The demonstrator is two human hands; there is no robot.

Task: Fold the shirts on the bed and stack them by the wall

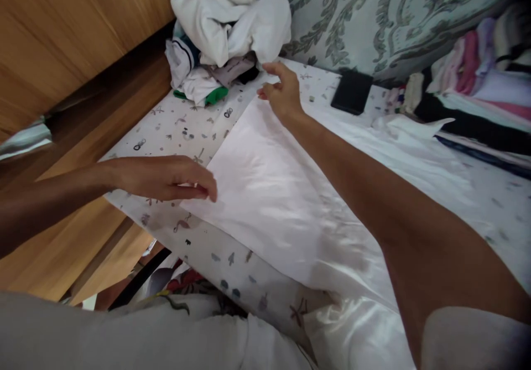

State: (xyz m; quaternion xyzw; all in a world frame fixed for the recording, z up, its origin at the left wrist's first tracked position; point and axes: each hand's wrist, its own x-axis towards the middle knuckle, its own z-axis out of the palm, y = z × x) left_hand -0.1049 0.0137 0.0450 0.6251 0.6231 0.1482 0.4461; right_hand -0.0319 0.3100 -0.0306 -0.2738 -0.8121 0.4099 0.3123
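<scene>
A shiny white garment [265, 176] lies spread flat, its straight hem at the left and its far end reaching right under my right arm. My left hand [174, 179] is over the near end of the hem, fingers loosely bent, fingertips at the cloth; no fabric is drawn up between them. Beyond the hem's far corner, my right hand [284, 90] hovers close to the cloth with thumb and index finger apart, holding nothing. Satiny folds of white cloth [360, 326] hang at the near edge, partly covered by my right arm.
A printed sheet [166, 132] covers the surface below. Crumpled clothes [232, 21] are heaped at the back. A dark phone or tablet [352, 92] rests near the patterned wall [344, 16]. Folded clothes [485, 99] are stacked at right; wooden furniture [83, 21] stands at left.
</scene>
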